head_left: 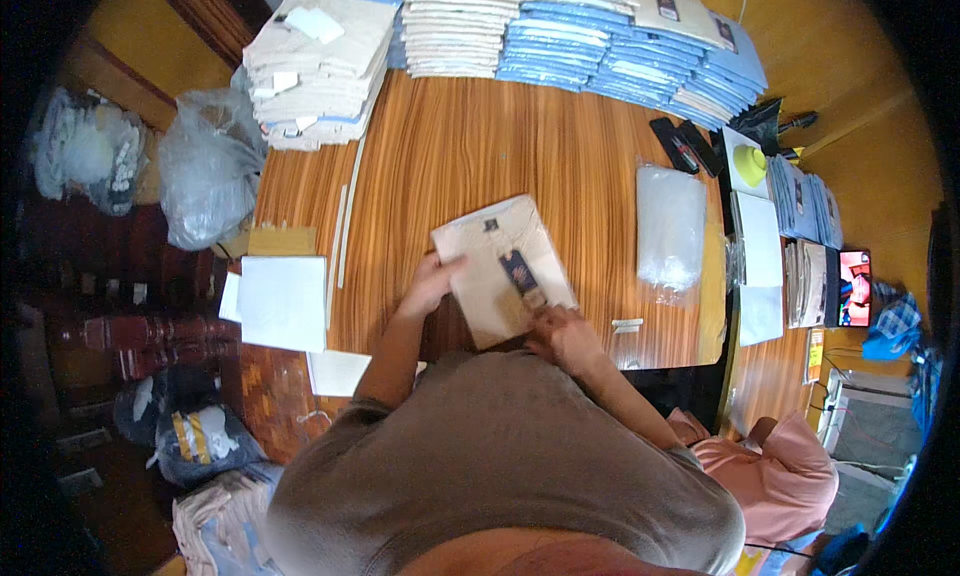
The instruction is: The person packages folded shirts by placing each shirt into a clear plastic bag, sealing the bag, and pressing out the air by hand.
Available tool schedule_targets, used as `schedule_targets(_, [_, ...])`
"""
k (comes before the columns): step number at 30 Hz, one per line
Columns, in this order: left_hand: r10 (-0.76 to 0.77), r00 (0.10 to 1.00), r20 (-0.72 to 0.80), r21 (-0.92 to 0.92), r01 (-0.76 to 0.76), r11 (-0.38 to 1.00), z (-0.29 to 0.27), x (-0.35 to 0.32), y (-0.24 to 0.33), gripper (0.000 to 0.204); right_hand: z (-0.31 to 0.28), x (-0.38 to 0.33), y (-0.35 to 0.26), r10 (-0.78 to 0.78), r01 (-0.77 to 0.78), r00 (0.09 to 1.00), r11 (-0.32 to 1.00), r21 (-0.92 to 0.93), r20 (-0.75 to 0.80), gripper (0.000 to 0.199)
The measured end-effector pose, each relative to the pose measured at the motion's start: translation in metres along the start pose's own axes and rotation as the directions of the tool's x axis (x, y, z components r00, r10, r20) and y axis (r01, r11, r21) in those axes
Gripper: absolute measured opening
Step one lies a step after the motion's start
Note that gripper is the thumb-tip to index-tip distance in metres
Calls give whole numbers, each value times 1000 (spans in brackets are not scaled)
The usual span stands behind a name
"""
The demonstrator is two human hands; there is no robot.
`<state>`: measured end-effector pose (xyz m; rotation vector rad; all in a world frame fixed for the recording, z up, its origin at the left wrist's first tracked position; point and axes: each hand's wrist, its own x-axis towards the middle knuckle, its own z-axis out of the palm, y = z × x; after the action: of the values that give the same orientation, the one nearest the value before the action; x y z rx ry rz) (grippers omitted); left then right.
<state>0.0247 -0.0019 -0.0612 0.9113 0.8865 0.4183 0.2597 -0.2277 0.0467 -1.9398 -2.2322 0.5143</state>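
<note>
A folded beige garment (490, 266) with a dark tag (522, 274) is held at a tilt above the near middle of the wooden table. Its sheen suggests a clear plastic bag around it. My left hand (432, 281) grips its left edge, with the thumb on top. At its lower right corner, my right hand (565, 336) is closed with the fingers bent in against the edge; the motion blurs them slightly, and their tips are partly hidden.
Tall stacks of beige garments (455, 31) and blue packed garments (555, 51) line the table's far edge. More folded pieces (320, 66) rise at far left. Clear plastic bags (670, 226) lie right, white sheets (284, 303) left. A phone (855, 288) stands at far right.
</note>
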Motion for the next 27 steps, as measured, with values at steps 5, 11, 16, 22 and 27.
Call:
schedule_targets(5, [458, 850, -260, 929, 90, 360, 42, -35, 72, 58, 20, 67, 16, 32, -27, 963, 999, 21, -266, 51])
schedule_targets(11, [683, 708, 177, 983, -96, -156, 90, -20, 6, 57, 41, 127, 23, 65, -91, 943, 994, -65, -327, 62])
schedule_targets(16, [685, 714, 143, 988, -139, -62, 97, -14, 7, 53, 48, 132, 32, 103, -91, 939, 995, 52, -328, 62])
schedule_targets(22, [622, 770, 138, 989, -134, -54, 93, -11, 9, 58, 44, 134, 43, 30, -12, 927, 999, 50, -374, 59])
schedule_targets(27, [497, 798, -340, 461, -320, 828, 88, -63, -17, 71, -14, 66, 56, 505, -407, 860, 759, 509, -66, 62])
